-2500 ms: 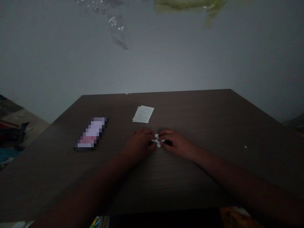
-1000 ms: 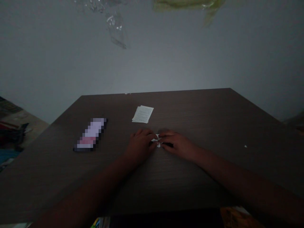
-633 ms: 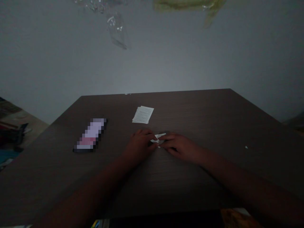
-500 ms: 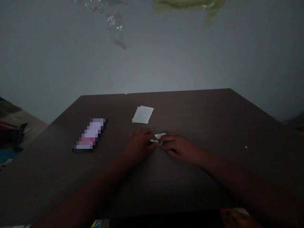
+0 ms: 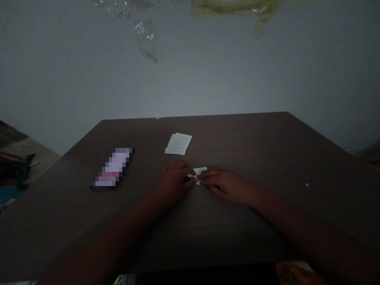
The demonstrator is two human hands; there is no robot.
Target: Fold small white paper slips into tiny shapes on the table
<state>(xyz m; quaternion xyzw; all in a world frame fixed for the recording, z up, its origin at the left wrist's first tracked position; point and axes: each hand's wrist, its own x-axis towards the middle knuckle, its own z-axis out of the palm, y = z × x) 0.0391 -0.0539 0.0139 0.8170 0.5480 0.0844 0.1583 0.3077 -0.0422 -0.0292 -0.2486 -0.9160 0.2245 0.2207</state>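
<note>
And the right hand (image 5: pixel 227 185) has shifted slightly, baring more paper (image 5: pixel 201 170)! It lies on the table (image 5: pixel 252 142), right hand and left hand (image 5: pixel 175 180) touching it; whether either pinches, can't tell.

Small white paper (image 5: pixel 201 170), creased, partly covered by the hands (image 5: pixel 175 180), on the dark brown tabletop (image 5: pixel 252 142)

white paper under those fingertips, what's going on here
A person is handling a small folded or creased piece of white paper on a dark wood-grain table, left hand and right hand both at it with their fingertips. Printed sheets lie just beyond; a phone lies off to the left.
</note>
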